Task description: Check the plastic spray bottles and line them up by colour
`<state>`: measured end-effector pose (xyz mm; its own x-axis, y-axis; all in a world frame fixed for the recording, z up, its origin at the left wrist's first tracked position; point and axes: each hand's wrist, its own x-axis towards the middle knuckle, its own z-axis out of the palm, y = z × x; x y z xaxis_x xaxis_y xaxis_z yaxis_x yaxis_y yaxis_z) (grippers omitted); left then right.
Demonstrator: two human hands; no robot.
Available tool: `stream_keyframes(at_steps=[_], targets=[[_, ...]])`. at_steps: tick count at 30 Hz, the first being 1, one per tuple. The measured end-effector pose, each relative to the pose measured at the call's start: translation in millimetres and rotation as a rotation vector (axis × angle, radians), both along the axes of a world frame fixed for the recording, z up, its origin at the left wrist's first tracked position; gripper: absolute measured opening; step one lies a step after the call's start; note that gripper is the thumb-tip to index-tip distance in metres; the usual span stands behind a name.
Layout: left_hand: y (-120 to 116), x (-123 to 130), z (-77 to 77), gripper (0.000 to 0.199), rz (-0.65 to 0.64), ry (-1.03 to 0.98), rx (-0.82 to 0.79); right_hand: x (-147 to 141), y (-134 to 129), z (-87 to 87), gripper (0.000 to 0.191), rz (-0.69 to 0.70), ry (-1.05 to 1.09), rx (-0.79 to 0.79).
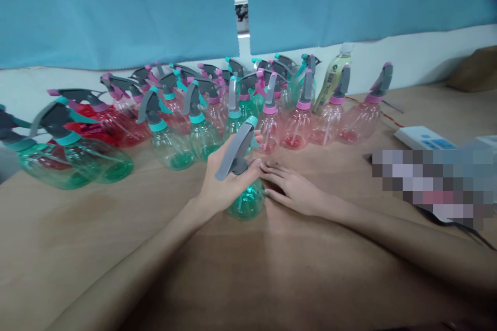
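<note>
A green see-through spray bottle (248, 201) with a grey and teal trigger head stands on the table in front of me. Wrapped around its neck, just under the spray head, is my left hand (219, 178). My right hand (291, 186) rests at the bottle's right side, its fingers stretched out with the tips against or very near the bottle and my left thumb. Close behind are more spray bottles, among them a green one (207, 137) and a pink one (298, 126).
Several green and pink spray bottles stand in rows along the back. A drink bottle (334, 77) leans among them. To the right lie a white device with blue buttons (425, 138) and a blurred-out item (430, 181). A blue cloth (116, 10) covers the wall behind.
</note>
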<state>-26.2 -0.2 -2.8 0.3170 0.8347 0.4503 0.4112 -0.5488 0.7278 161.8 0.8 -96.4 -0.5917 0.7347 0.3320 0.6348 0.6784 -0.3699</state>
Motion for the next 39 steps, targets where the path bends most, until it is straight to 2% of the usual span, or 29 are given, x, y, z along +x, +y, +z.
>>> stream_keyframes(at_steps=[6, 12, 24, 34, 39], targets=[[0.4, -0.3, -0.5, 0.037, 0.01, 0.015, -0.001, -0.1, 0.1, 0.0, 0.052, -0.003, -0.003, 0.007], [2.3, -1.2, -1.4, 0.028, 0.014, 0.029, -0.003, -0.4, 0.1, 1.0, 0.051, -0.001, -0.022, 0.008], [-7.1, -0.1, 9.2, 0.012, -0.011, 0.031, -0.001, -0.8, -0.5, 2.6, 0.052, 0.0, 0.0, 0.001], [-6.8, -0.6, 8.2, 0.012, -0.049, 0.007, 0.01, -1.5, 0.1, 2.2, 0.05, 0.0, -0.002, -0.001], [-4.7, -1.7, 2.1, 0.022, -0.027, 0.034, 0.001, -0.2, -2.0, 4.6, 0.038, 0.046, 0.042, 0.012]])
